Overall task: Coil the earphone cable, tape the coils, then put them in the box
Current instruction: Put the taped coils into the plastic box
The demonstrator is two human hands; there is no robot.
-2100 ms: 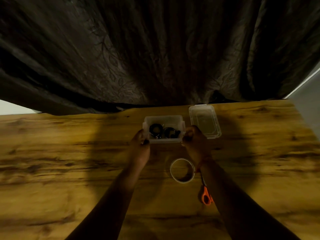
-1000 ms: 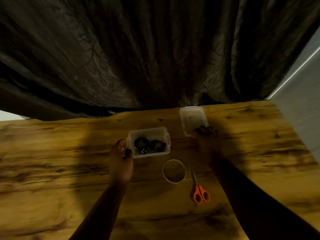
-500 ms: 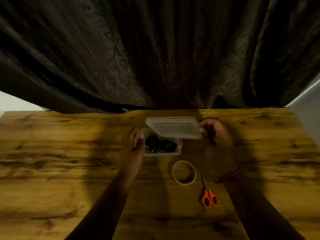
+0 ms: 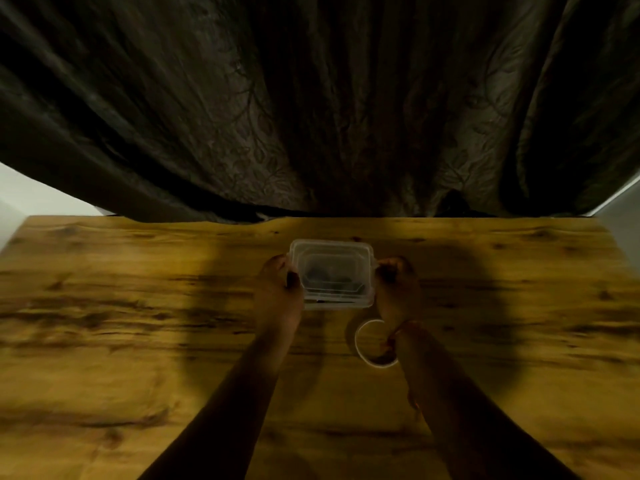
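Observation:
A small clear plastic box [image 4: 341, 304] stands near the far middle of the wooden table, with its clear lid [image 4: 332, 254] lying on top of it. Dark coiled earphone cables [image 4: 320, 271] show dimly through the lid. My left hand [image 4: 280, 289] grips the box and lid at their left end, thumb on the lid's edge. My right hand [image 4: 394, 285] grips the right end the same way. A ring of clear tape [image 4: 363, 344] lies just in front of the box, partly under my right wrist.
The wooden table [image 4: 138, 323] runs wide to both sides. A dark patterned curtain [image 4: 311, 116] hangs right behind its far edge. A sliver of orange scissors [image 4: 417, 408] shows beside my right forearm, mostly hidden by it.
My right hand picked the lid up from the table at the right, carried it over the box and set it on top. Both hands now hold the box ends.

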